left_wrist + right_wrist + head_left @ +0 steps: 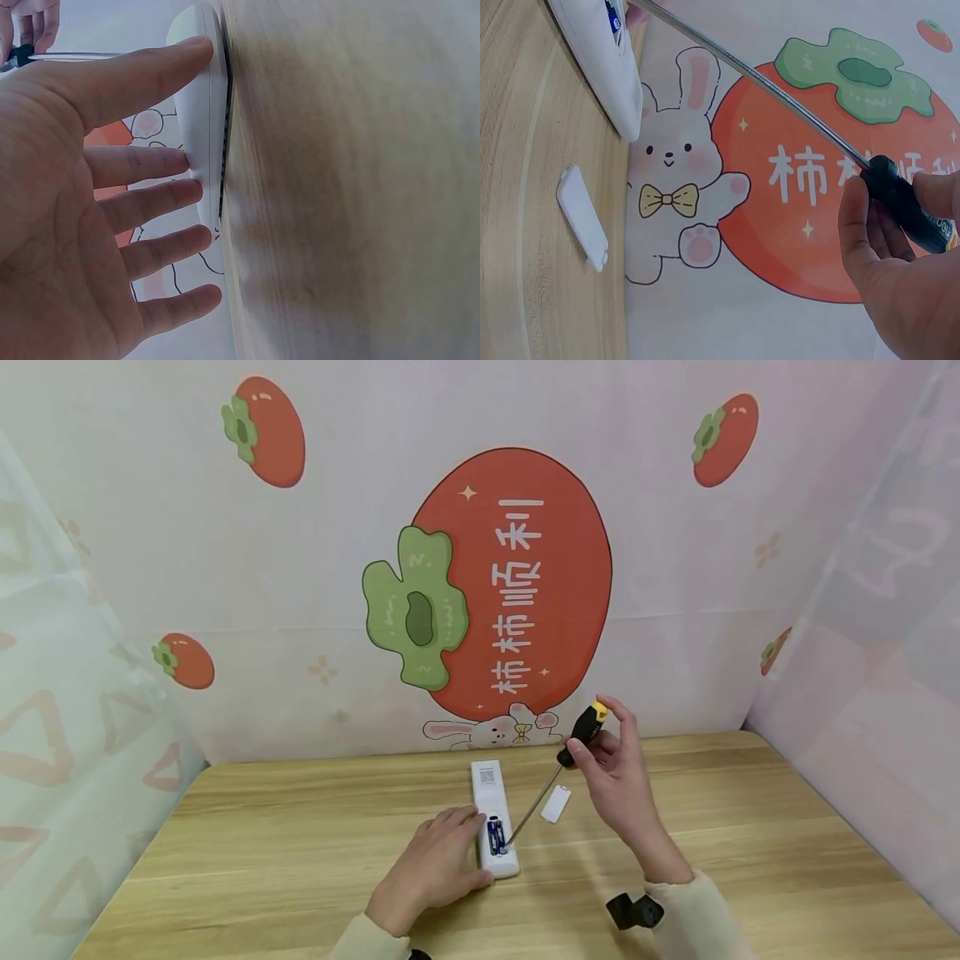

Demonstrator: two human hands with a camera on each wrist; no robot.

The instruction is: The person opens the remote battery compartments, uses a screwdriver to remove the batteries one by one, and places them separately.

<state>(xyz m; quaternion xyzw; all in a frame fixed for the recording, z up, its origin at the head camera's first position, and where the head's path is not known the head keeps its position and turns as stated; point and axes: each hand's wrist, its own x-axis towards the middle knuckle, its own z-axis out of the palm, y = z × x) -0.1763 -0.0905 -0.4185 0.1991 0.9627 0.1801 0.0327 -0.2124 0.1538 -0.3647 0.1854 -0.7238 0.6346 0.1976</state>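
Note:
A white remote control (490,791) lies back-up on the table, its battery compartment uncovered with two blue batteries (497,837) inside. My left hand (442,860) rests against its left edge. In the left wrist view the fingers are nearly straight, thumb and fingertips on the remote's white side (196,112). My right hand (618,777) holds a screwdriver (583,732) by its black and yellow handle, slanting down to the left. The metal shaft (772,90) leads to the remote, its tip at the lower end of the batteries.
A small white battery cover (556,804) lies on the wooden table (300,835), right of the remote. Behind the table hangs a pale cloth (337,485) printed with persimmons and a rabbit. Side cloths (862,635) close in left and right. A black strap mount (634,912) sits by the right wrist.

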